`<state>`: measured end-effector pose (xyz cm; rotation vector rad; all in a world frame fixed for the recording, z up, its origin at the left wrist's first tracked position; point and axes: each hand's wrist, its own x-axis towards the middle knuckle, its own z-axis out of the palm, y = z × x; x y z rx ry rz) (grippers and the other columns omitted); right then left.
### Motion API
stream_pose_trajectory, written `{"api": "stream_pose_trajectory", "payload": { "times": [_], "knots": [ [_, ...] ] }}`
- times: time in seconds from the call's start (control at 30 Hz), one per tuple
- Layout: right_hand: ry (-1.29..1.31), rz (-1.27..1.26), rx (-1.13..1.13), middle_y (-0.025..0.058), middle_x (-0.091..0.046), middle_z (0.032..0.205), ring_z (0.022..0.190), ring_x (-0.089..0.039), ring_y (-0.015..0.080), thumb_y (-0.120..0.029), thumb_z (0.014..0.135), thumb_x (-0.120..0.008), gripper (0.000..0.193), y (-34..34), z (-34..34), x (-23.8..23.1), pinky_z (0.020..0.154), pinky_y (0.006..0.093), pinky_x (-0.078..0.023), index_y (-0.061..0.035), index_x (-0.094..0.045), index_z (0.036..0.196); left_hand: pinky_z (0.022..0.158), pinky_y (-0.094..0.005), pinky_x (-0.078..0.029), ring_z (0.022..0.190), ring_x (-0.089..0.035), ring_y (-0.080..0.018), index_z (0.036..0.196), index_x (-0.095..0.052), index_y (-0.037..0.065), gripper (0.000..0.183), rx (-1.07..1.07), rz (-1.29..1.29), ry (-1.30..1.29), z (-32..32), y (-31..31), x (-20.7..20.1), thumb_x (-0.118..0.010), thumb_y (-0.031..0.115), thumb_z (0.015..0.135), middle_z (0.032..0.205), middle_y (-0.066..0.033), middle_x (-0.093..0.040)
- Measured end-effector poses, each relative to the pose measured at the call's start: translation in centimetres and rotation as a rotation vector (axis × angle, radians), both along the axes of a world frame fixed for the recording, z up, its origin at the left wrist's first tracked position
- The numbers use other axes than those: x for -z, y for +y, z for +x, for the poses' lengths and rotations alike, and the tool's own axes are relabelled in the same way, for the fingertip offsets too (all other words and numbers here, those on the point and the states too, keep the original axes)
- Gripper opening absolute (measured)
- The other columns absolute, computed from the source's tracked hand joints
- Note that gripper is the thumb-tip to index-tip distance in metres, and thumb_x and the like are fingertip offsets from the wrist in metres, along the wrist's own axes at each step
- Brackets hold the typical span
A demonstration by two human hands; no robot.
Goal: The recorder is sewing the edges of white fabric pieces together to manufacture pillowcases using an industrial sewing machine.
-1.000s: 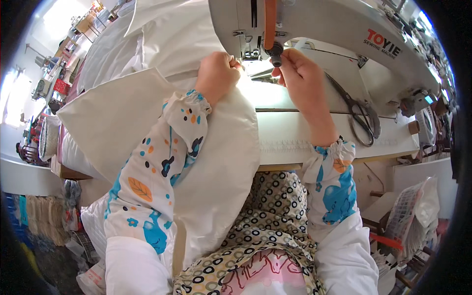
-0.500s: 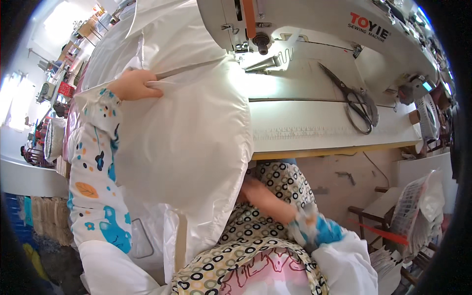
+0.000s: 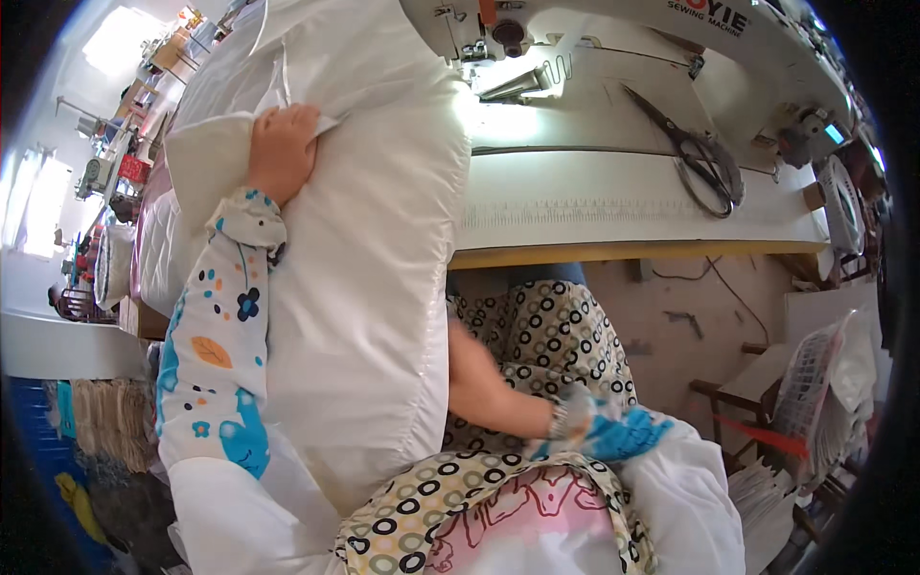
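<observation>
A large sheet of white, slightly shiny padded fabric (image 3: 359,278) drapes from the sewing table down over my lap. Near its far left part, my left hand (image 3: 285,153) is closed on a fold of it, with a loose flap lying beside the wrist. My right hand (image 3: 470,379) reaches under the fabric's right edge, close to the lap; its fingers are hidden behind the cloth and the hand is blurred. The fabric's far right edge lies beside the lit needle area of the sewing machine (image 3: 613,24).
Black scissors (image 3: 685,144) rest on the white sewing table (image 3: 594,187), which has a printed ruler scale and a yellowish front edge. A metal guide (image 3: 517,84) sits by the needle. At lower right stands a white plastic basket (image 3: 810,374); stacked cloth bundles (image 3: 110,417) lie at left.
The fabric's right edge has shifted left and lies straighter along my lap. My left hand has moved slightly right and up, its fingers turned away from me. My right hand has moved a little left and nearer.
</observation>
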<state>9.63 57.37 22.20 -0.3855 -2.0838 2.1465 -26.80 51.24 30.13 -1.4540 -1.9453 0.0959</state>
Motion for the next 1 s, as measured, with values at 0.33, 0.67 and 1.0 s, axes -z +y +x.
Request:
{"api": "stream_pose_trajectory", "payload": {
  "times": [0.33,0.67,1.0],
  "knots": [
    [0.787,1.371,-0.159,0.009,-0.061,0.095,0.096,-0.06,0.0233,-0.015,0.066,-0.063,0.02,4.3,-0.2,-5.7,0.081,0.0302,-0.047,-0.0043,-0.062,0.083,0.091,-0.0426,-0.04,0.097,-0.063,-0.0318,0.103,-0.062,0.01,0.03,-0.269,-0.349,-0.632,-1.4,2.4,-5.7,-0.061,0.026,0.078,0.098,-0.0125,-0.068],
    [0.749,1.082,0.076,0.006,-0.062,0.088,0.086,-0.065,0.0226,-0.011,0.068,-0.066,0.02,4.3,2.6,-3.6,0.077,0.0336,-0.056,-0.0045,-0.063,0.087,0.091,-0.0445,-0.041,0.102,-0.062,-0.0319,0.105,-0.064,0.01,0.045,-0.207,-0.458,-0.434,-1.5,3.4,-7.6,-0.072,0.041,0.073,0.102,-0.0128,-0.068],
    [0.611,1.032,-0.035,0.0102,-0.067,0.103,0.099,-0.066,0.0235,-0.008,0.072,-0.063,0.025,5.3,3.8,-5.6,0.089,0.0376,-0.055,-0.0028,-0.067,0.096,0.094,-0.0371,-0.039,0.097,-0.065,-0.026,0.116,-0.067,0.012,0.041,-0.21,-0.153,-0.849,0.1,0.7,-3.4,-0.069,0.035,0.082,0.099,-0.0116,-0.07]
  ]
}}
